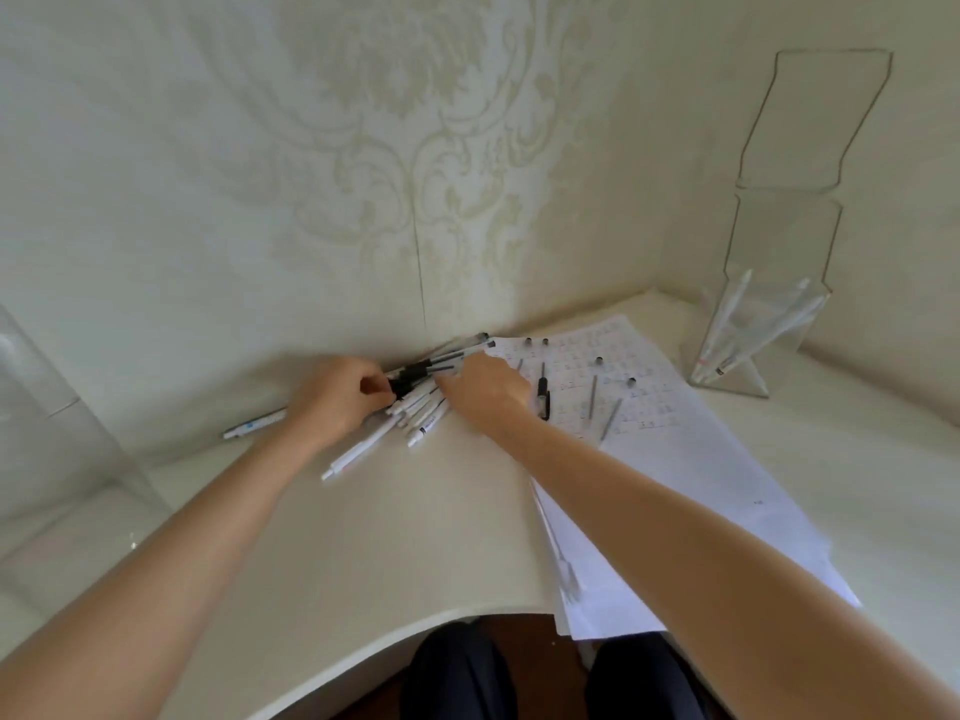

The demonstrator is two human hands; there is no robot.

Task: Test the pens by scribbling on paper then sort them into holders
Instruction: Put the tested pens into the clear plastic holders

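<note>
Pens: a pile of pens (415, 407) lies on the desk (415, 537) close to the wall, between the two hands. Most are white, some have black ends, and they cross over each other.
Left hand: the left hand (337, 394) has curled fingers which pinch the black ends at the left side of the pile.
Right hand: the right hand (483, 389) reaches into the pile from the right. Its back hides the fingers, so I cannot tell if they hold something.
Paper: the sheets of paper (675, 459) lie just beside the pile, on the right. A black pen (543, 400), two thin refills (592, 397) and some small caps (600, 362) lie on them.
Holders: a clear holder (779, 241) stands at the far right with a few white pens (727, 330) leaning inside. Another clear holder (52, 433) stands at the left edge.
Stray pen: one white pen (254, 423) lies alone, left of the left hand.
Handling: I judge the pens light, stiff and smooth, so they roll and slip easily, and pulling one may disturb its neighbours.
Where to hold: probably at the middle of the barrel, with thumb and two fingers, lifting one pen free of the pile before bringing it to the paper.
</note>
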